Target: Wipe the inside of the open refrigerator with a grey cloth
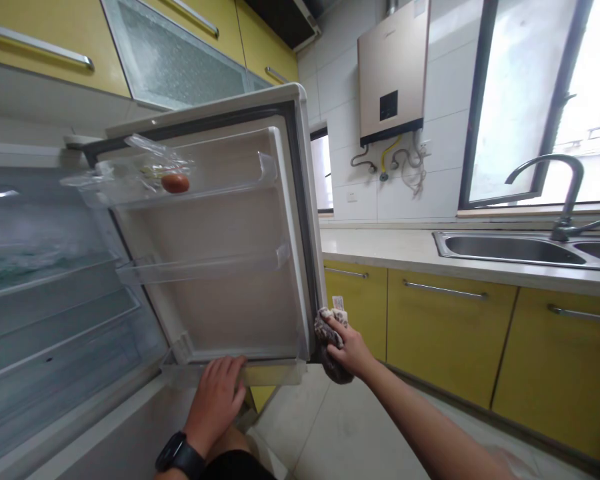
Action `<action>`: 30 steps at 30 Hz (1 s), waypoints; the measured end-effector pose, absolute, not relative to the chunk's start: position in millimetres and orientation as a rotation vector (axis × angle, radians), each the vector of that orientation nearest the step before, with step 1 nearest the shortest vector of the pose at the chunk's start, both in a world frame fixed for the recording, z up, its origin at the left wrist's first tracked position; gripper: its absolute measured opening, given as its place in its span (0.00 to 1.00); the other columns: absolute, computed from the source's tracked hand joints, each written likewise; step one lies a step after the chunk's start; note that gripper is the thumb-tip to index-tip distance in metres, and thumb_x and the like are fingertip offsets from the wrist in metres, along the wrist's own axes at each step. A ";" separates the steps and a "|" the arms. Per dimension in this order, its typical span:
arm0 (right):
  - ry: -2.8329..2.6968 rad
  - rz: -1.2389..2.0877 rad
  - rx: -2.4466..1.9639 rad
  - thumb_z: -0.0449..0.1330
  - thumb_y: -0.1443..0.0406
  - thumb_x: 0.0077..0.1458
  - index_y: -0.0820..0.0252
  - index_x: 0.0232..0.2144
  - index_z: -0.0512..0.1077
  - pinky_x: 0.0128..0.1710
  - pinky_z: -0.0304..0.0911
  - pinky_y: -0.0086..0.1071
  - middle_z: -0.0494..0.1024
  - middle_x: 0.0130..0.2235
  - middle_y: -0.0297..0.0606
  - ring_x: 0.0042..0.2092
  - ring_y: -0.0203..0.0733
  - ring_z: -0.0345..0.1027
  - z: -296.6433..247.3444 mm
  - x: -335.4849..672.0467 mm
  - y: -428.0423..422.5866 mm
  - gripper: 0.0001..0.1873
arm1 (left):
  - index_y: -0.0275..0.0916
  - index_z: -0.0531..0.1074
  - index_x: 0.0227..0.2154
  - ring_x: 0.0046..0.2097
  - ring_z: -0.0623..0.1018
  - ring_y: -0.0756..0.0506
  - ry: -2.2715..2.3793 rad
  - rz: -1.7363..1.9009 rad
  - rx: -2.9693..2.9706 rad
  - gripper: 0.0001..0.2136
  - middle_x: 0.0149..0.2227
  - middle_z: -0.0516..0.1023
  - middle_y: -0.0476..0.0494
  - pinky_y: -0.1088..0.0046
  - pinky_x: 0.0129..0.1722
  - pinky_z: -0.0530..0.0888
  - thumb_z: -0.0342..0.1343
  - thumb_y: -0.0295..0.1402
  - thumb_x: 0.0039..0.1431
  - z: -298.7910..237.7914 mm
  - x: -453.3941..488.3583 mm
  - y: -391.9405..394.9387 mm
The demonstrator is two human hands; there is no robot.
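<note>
The fridge door (230,307) stands swung open in front of me. My right hand (349,347) grips a brown and white patterned cloth (330,327), bunched against the door's outer edge near its lower corner. A pale tag sticks up from the cloth, and a dark part hangs below my fingers. Lower down, my left hand (219,393), a dark watch on its wrist, lies with fingers extended at the clear bottom door shelf (280,372). It holds nothing that I can see. An orange-red round item (175,183) sits in the upper door shelf (220,187) beside clear plastic wrapping.
The fridge interior (55,300) with its shelves opens at left. Yellow lower cabinets (440,327) run along the right under a pale counter (380,245) with a steel sink (510,250). A water heater (393,67) hangs on the wall. Yellow upper cabinets (45,40) are overhead.
</note>
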State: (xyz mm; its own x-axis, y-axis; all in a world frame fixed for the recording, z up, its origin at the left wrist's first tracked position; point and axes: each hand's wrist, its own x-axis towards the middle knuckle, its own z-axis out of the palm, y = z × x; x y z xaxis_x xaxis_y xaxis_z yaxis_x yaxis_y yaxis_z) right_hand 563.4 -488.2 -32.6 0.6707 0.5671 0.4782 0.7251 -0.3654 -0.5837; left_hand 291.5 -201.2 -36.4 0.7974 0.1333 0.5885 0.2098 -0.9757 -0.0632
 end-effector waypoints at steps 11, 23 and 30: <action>-0.927 -0.197 -1.980 0.60 0.67 0.50 0.51 0.68 0.71 0.69 0.66 0.50 0.75 0.66 0.48 0.67 0.55 0.71 -127.1 560.9 -489.1 0.40 | 0.40 0.74 0.56 0.52 0.77 0.37 -0.299 -0.917 -2.866 0.18 0.49 0.81 0.40 0.52 0.60 0.72 0.54 0.26 0.64 -33.8 289.8 -204.9; -0.869 -0.154 -1.906 0.60 0.64 0.48 0.55 0.64 0.75 0.69 0.66 0.56 0.79 0.63 0.49 0.65 0.58 0.73 -177.2 562.7 -489.6 0.38 | 0.41 0.74 0.55 0.52 0.78 0.38 -0.257 -0.958 -2.829 0.19 0.49 0.81 0.41 0.52 0.60 0.73 0.55 0.25 0.63 -38.0 287.4 -202.8; -0.907 -0.350 -1.893 0.61 0.62 0.50 0.51 0.55 0.81 0.63 0.72 0.53 0.82 0.58 0.48 0.60 0.56 0.78 -113.4 559.0 -491.0 0.29 | 0.42 0.74 0.55 0.52 0.78 0.39 -0.232 -0.991 -2.779 0.20 0.49 0.81 0.42 0.53 0.61 0.71 0.56 0.25 0.61 -41.7 283.2 -199.6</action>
